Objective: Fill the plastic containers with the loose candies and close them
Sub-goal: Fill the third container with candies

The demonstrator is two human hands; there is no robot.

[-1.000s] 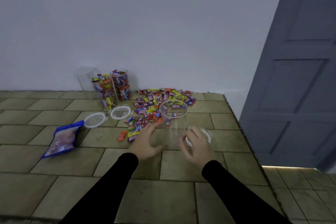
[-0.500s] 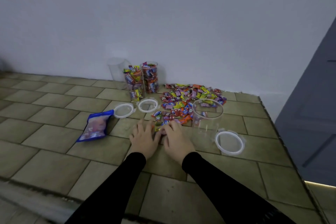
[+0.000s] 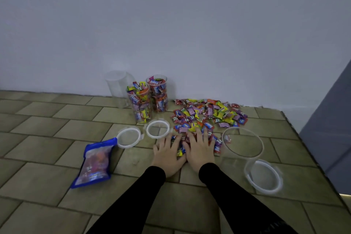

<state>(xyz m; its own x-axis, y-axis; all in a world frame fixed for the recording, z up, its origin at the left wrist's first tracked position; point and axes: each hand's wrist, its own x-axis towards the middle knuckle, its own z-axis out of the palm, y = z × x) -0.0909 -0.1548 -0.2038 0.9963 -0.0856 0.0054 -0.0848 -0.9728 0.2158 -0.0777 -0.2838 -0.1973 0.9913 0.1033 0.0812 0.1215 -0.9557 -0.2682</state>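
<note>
My fingers (image 3: 199,135) lie on the near edge of the candy pile (image 3: 209,114). Just right, the empty container (image 3: 242,146) and its lid (image 3: 264,176) block that side. Left, two lids (image 3: 129,137) and the blue bag (image 3: 95,163) crowd the floor (image 3: 47,129). Filled containers (image 3: 148,99) stand against the wall (image 3: 171,24). Bare tiles lie open toward me.

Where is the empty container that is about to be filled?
In the head view, the empty container stands upright on the floor right of the right hand, at the near edge of the candy pile, with a lid just in front.
</note>
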